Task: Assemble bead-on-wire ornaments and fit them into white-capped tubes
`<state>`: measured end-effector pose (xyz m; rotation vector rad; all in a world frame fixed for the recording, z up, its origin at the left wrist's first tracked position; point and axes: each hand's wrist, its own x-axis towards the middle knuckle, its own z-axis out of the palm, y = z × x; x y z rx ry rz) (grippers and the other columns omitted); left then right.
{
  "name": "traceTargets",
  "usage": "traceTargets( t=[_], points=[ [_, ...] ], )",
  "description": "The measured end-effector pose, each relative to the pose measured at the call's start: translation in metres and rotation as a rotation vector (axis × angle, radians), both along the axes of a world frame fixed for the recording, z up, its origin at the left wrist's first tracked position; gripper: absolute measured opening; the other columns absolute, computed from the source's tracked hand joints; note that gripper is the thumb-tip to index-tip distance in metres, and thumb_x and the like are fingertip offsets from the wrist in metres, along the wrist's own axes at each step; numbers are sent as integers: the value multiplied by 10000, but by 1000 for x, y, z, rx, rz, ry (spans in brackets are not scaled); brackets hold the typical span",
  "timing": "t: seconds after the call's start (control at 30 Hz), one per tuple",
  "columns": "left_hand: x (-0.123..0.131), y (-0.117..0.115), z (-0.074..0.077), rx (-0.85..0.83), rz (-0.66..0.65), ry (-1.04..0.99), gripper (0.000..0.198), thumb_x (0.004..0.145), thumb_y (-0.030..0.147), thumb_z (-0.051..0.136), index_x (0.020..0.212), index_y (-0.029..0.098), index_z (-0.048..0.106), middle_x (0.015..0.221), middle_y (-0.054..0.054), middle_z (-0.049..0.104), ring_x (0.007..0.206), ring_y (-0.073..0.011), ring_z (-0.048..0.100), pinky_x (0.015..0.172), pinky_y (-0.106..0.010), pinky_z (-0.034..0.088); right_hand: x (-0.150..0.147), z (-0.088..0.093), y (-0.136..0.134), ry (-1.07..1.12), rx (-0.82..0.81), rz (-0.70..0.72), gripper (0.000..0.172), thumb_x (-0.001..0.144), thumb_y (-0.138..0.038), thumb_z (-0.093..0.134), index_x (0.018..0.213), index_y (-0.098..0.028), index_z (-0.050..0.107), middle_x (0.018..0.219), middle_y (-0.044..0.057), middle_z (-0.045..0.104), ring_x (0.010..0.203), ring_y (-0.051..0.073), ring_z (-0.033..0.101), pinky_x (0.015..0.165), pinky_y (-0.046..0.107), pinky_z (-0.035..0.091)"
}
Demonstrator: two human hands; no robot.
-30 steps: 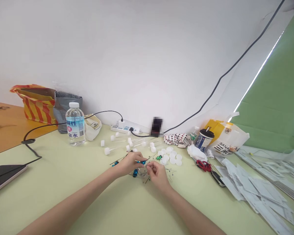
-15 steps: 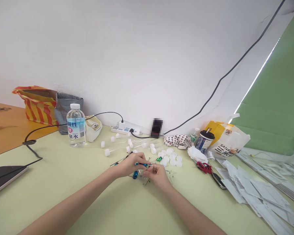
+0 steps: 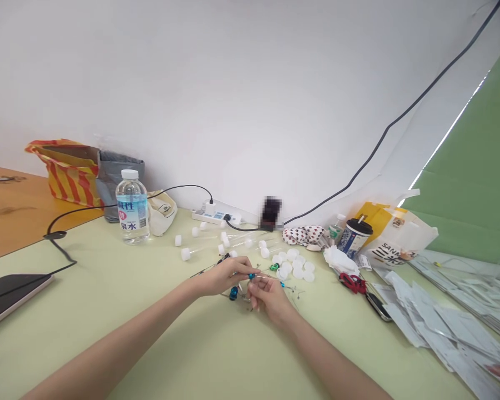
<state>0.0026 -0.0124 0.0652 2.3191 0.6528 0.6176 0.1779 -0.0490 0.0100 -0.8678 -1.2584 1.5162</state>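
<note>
Over the middle of the table, my left hand [image 3: 227, 276] is closed, its thumb and fingertips pinching a small shiny blue piece [image 3: 251, 275]. Close against it, to the right, my right hand [image 3: 273, 300] is closed with its fingertips on a thin pale rod [image 3: 270, 277], which runs rightward from the blue piece. Fingers partly hide where the two meet. A second shiny blue piece [image 3: 233, 293] lies just below my left hand. Beyond my right hand lies a shiny green piece [image 3: 274, 266]. Thin wire-like bits [image 3: 298, 291] are scattered to its right.
Clear tubes with white caps [image 3: 185, 254] and several white round caps [image 3: 298, 264] lie behind my hands. A water bottle [image 3: 132, 211] and phone [image 3: 14, 294] are left. Red-handled scissors [image 3: 352, 283], a cup [image 3: 354, 238] and white flat packets [image 3: 437, 316] are right.
The view has shifted slightly. My hands remain together, but the thin rod now shows more plainly, extending right across my right fingertips. A reddish shape has appeared at the lower right edge.
</note>
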Motion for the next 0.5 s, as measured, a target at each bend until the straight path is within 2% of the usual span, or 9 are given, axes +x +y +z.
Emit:
traceTargets(
  t=[0.1,0.23,0.37,0.5],
  points=[
    [-3,2,-2,4,21,-8,357,871,406,385,1134,298,601,919,-46,546,806,-153,529,725,-233,408,2,1,0,24,-39,23,374,595,-435,737,753,-117,620,631,15,594,399,39,408,370,181,261],
    [-2,0,0,31,9,2,348,869,405,392,1118,301,611,900,-43,552,794,-152,524,718,-230,401,2,-3,1,11,-91,-47,326,568,-364,771,621,-128,553,526,-24,543,361,4,241,365,185,112],
    [2,-4,4,40,-25,3,347,876,392,383,1121,296,610,905,-45,548,810,-152,523,731,-226,396,1,-5,1,30,-79,-74,376,550,-333,785,544,-147,458,439,-77,428,360,3,220,372,184,99],
    [3,-6,6,55,-24,12,353,878,393,381,1129,288,605,894,-45,545,806,-149,520,735,-229,402,1,-2,1,-19,-81,-43,408,547,-371,779,553,-151,436,504,-30,544,343,5,281,350,175,117]
  ],
)
